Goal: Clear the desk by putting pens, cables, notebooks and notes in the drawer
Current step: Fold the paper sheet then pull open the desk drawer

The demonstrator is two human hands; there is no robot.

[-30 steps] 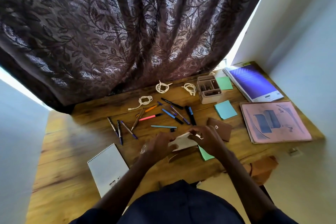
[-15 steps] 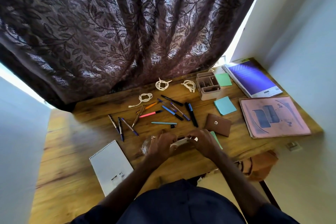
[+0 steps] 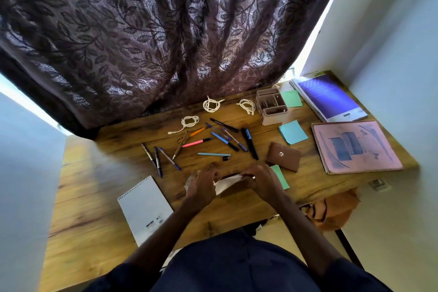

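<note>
Left of the left hand [image 3: 201, 186], bare tabletop [image 3: 99, 173] runs to a spiral notepad [image 3: 144, 208]. Just beyond it and the right hand [image 3: 262, 180], scattered pens [image 3: 203, 142] crowd the way. A green note [image 3: 280, 176] and brown wallet [image 3: 283, 156] block the right.

wooden desk [image 3: 99, 199] bears pens [image 3: 225, 141], cables [image 3: 211, 105], notebooks [image 3: 355, 146], notes [image 3: 292, 131].

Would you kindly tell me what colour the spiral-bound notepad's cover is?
The spiral-bound notepad has a white cover, best seen in the head view.
</note>
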